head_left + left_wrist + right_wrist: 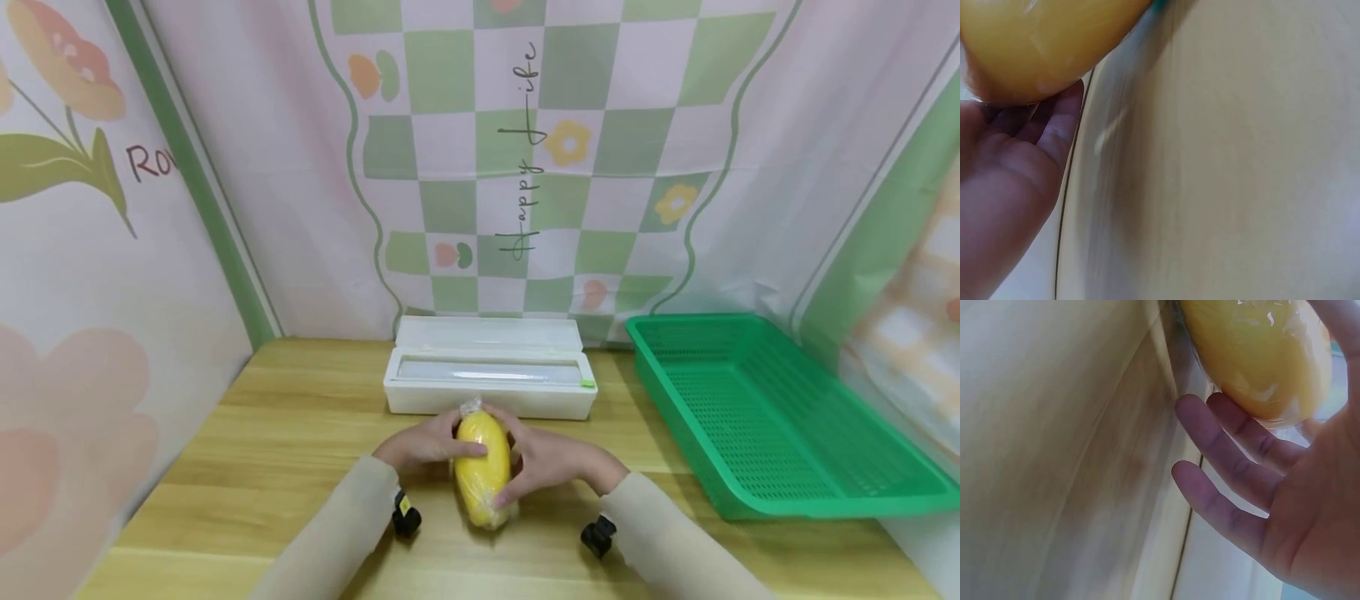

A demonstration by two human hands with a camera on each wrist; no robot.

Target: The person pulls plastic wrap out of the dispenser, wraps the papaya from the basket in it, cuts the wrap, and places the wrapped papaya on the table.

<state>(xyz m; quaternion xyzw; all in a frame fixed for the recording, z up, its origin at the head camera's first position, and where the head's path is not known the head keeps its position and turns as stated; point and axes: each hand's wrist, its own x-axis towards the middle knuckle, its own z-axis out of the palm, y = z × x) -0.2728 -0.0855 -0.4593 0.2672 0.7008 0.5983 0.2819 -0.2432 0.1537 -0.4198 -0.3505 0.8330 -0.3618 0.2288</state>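
A yellow oblong fruit (pixel 482 471), wrapped in clear cling film, is held between both hands in the head view. The film is bunched at its far end. My left hand (pixel 429 442) grips its left side, thumb across the top; the left wrist view shows that hand's fingers (pixel 1060 125) under the rounded end. On the other side, my right hand (pixel 553 457) holds the fruit between a thumb near its near end and a forefinger by its far end. Its other fingers (pixel 1229 456) are spread, loosely bent, in the right wrist view.
Just beyond the hands stands a white cling film box (pixel 491 402), lid up, with a roll inside and a small green piece at its right front. A green perforated basket (pixel 675 425) is at the right. Patterned curtains (pixel 510 167) border the wooden table (pixel 300 417).
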